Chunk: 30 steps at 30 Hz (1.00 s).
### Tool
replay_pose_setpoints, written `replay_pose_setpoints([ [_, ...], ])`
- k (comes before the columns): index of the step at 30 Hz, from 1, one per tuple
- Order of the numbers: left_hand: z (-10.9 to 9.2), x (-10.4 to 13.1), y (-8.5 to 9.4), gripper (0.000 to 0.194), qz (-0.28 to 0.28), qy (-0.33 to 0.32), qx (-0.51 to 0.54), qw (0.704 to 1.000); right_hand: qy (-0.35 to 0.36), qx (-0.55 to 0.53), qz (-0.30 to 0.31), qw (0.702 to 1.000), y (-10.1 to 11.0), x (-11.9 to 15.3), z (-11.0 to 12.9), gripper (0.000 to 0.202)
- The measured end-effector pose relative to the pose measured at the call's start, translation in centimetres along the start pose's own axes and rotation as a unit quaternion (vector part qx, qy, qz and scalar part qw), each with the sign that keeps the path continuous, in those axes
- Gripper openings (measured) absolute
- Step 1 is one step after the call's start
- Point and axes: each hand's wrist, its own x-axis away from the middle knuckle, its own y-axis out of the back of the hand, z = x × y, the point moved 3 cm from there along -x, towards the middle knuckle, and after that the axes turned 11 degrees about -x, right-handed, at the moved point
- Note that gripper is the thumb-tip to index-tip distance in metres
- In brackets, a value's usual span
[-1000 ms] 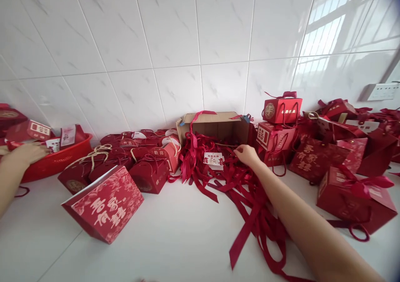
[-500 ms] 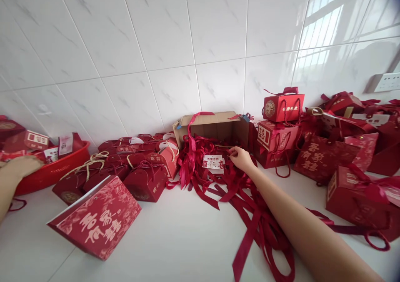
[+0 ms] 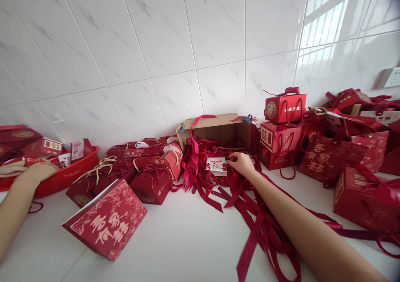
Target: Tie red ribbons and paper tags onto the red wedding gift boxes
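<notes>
My right hand (image 3: 242,164) reaches into a heap of dark red ribbons (image 3: 250,207). Its fingertips are pinched together at the right edge of a small white card (image 3: 215,165) with red double-happiness characters and cartoon figures. My left hand (image 3: 39,172) is at the red plastic basin (image 3: 71,174) on the far left, over its contents. The ends of its fingers are partly hidden, and I cannot make out whether they grip anything. A pale shape beside it, at the frame's edge, is unclear. Small red gift boxes and packets lie in the basin.
Behind the ribbons a cardboard box (image 3: 215,128) lies open toward me. Red gift boxes with cord handles (image 3: 151,182) stand left of it, and a stacked pair (image 3: 286,107) right. A floral red bag (image 3: 109,221) leans in front. More bags (image 3: 333,153) crowd the right side.
My view has shifted slightly left. My right fingertips have come down to the white card's edge. My left hand has moved further over the basin.
</notes>
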Motion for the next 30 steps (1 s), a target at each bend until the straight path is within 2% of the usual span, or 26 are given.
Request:
replay_pose_setpoints([
  [1, 0.8, -2.3, 0.4, 0.060, -0.015, 0.003, -0.002, 1.000, 0.001, 0.002, 0.001, 1.000, -0.2, 0.0, 0.1, 0.027],
  [3, 2.3, -6.4, 1.4, 0.058, -0.044, 0.011, -0.004, 0.999, 0.003, 0.005, 0.002, 1.000, -0.4, 0.1, 0.2, 0.027],
  [6, 4.4, -11.2, 2.8, 0.036, -0.080, 0.024, -0.008, 0.997, 0.005, 0.012, -0.002, 1.000, -0.5, 0.2, 0.4, 0.028],
  [7, 5.1, -12.3, 3.1, 0.036, -0.087, 0.027, -0.009, 0.996, 0.006, 0.015, -0.003, 1.000, -0.5, 0.2, 0.4, 0.028],
  [12, 6.8, -15.0, 3.5, 0.044, -0.100, 0.030, -0.013, 0.995, 0.022, 0.021, -0.005, 1.000, -0.6, 0.0, 0.1, 0.028],
  [15, 6.8, -16.0, 3.2, 0.040, -0.093, 0.023, -0.011, 0.995, 0.049, 0.017, -0.010, 0.999, -0.8, -0.2, 0.0, 0.027],
  [18, 6.4, -17.1, 2.9, 0.050, -0.084, 0.018, -0.008, 0.996, 0.094, 0.007, -0.008, 0.995, -1.0, -0.3, 0.0, 0.023],
  [21, 5.7, -17.5, 2.7, 0.048, -0.074, 0.017, -0.003, 0.997, 0.134, -0.003, -0.001, 0.991, -1.2, -0.2, 0.0, 0.021],
  [24, 4.7, -16.4, 2.3, 0.052, -0.061, 0.020, 0.002, 0.998, 0.155, -0.012, -0.001, 0.988, -1.3, -0.1, 0.0, 0.020],
  [27, 3.4, -13.3, 1.6, 0.060, -0.039, 0.027, 0.011, 0.999, 0.165, -0.019, -0.001, 0.986, -1.5, 0.1, -0.1, 0.020],
  [29, 2.3, -10.2, 1.0, 0.049, -0.017, 0.033, 0.020, 0.999, 0.168, -0.025, -0.003, 0.985, -1.6, 0.3, -0.1, 0.020],
  [30, 1.7, -8.4, 0.7, 0.052, -0.002, 0.036, 0.025, 0.999, 0.169, -0.029, -0.006, 0.985, -1.6, 0.4, -0.1, 0.018],
])
